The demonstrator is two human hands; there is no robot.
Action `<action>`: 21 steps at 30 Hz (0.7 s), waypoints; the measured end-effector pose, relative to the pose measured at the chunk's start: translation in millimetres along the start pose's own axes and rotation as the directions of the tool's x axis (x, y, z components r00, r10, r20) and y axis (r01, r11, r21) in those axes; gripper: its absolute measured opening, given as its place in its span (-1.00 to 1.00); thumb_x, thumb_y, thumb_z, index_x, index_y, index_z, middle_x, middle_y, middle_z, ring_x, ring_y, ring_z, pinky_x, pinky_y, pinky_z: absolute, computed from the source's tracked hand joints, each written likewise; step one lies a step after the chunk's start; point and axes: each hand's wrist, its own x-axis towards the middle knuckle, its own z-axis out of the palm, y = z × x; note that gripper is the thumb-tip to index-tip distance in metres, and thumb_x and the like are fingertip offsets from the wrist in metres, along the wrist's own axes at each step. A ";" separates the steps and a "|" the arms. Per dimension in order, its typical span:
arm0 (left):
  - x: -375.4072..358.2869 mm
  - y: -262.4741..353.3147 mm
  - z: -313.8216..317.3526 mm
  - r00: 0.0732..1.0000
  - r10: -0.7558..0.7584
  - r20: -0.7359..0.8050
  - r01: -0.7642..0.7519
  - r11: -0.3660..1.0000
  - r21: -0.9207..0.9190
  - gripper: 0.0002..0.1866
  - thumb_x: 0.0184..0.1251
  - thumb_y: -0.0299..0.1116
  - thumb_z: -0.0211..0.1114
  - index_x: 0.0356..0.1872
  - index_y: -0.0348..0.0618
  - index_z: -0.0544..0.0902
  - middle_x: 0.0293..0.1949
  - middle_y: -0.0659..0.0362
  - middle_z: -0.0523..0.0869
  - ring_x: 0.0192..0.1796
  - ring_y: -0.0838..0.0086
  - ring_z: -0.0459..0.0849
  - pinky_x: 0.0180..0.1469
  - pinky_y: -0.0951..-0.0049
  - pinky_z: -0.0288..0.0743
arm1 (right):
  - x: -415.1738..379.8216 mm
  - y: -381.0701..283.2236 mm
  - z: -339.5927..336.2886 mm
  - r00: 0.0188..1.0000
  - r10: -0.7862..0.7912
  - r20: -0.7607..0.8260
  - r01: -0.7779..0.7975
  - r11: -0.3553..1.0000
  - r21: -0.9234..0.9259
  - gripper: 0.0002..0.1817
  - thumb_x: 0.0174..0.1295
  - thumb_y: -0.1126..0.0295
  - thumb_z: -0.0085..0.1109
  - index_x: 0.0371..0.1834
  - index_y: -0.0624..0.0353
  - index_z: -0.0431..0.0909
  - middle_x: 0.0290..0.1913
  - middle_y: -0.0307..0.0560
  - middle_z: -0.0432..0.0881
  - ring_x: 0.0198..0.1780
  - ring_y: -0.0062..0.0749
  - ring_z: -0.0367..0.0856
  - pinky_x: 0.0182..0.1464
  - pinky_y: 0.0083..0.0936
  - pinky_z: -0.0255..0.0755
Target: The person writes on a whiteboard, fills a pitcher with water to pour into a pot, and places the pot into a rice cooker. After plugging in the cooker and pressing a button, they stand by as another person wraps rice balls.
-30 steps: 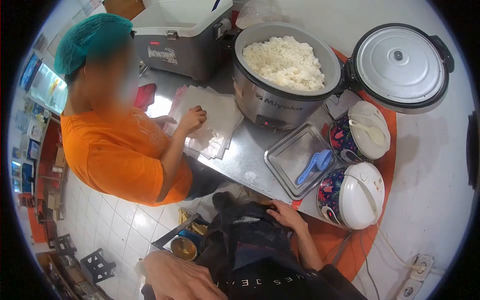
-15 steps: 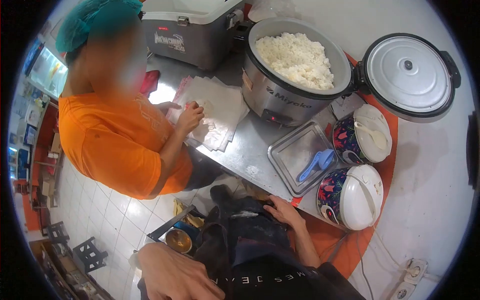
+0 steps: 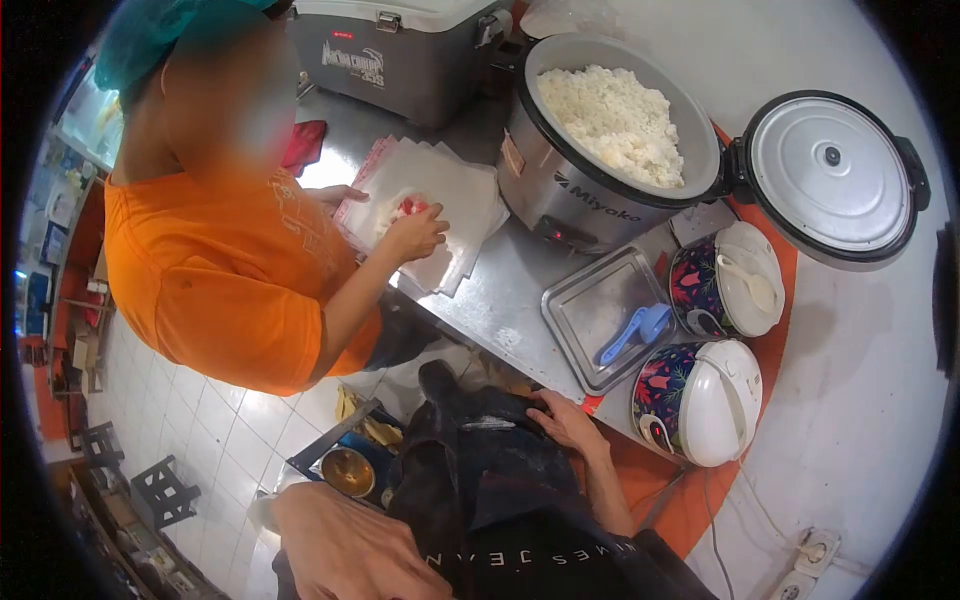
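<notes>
Close to the camera, my left hand shows its back, fingers stretched toward the lower edge and partly cut off. It lies over my dark clothing, with nothing visible in it. My right hand rests flat on the dark cloth over my leg, fingers apart and holding nothing. Just beyond it is the front edge of the steel table. Across from me, a person in an orange shirt has one hand at white rice with red bits on wrapping sheets.
A large rice cooker full of rice stands with its lid raised. Near my right hand are a metal tray with a blue scoop and two patterned cookers. A grey cooler box sits behind. Left of my legs is a pan.
The view has shifted slightly. The other person's hand has moved a little down and right, uncovering the red bits on the rice. My own hands stay in place.
</notes>
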 end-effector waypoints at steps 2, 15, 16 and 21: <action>-1.7 1.1 -0.5 1.000 0.002 -0.004 -0.002 1.000 0.004 -0.88 0.37 -0.23 0.37 -0.20 0.01 0.70 -0.26 0.19 0.64 -0.36 0.42 0.66 -0.54 0.50 0.43 | 0.9 -3.2 -0.3 1.000 0.005 0.003 -0.005 1.000 0.003 -0.54 0.41 0.13 0.17 0.20 0.23 0.50 0.04 0.16 0.66 0.05 -0.01 0.64 0.10 -0.25 0.48; -9.6 1.0 4.0 0.998 0.049 -0.039 -0.049 0.999 0.015 -0.89 0.37 -0.24 0.35 -0.21 0.01 0.68 -0.26 0.20 0.65 -0.39 0.44 0.64 -0.57 0.50 0.41 | 4.9 -21.7 -4.4 0.999 0.014 0.040 -0.013 1.000 -0.011 -0.53 0.39 0.13 0.19 0.20 0.23 0.51 0.01 0.17 0.68 0.03 -0.02 0.65 0.11 -0.24 0.48; -9.6 0.7 3.2 0.998 0.055 -0.026 -0.055 0.998 0.006 -0.89 0.37 -0.24 0.36 -0.20 0.01 0.68 -0.26 0.20 0.66 -0.38 0.43 0.64 -0.57 0.50 0.42 | 5.4 -21.6 -4.5 0.999 0.012 0.035 -0.011 1.000 -0.012 -0.53 0.39 0.12 0.19 0.20 0.23 0.51 0.01 0.17 0.68 0.03 -0.01 0.65 0.10 -0.24 0.48; -11.4 0.2 5.0 0.997 0.075 -0.028 -0.075 0.997 0.000 -0.86 0.37 -0.27 0.37 -0.13 0.02 0.70 -0.18 0.15 0.67 -0.34 0.43 0.68 -0.54 0.52 0.47 | 6.3 -16.1 -1.8 1.000 0.007 0.023 -0.007 1.000 -0.010 -0.52 0.38 0.11 0.20 0.19 0.23 0.51 -0.01 0.19 0.67 0.03 0.00 0.64 0.09 -0.22 0.47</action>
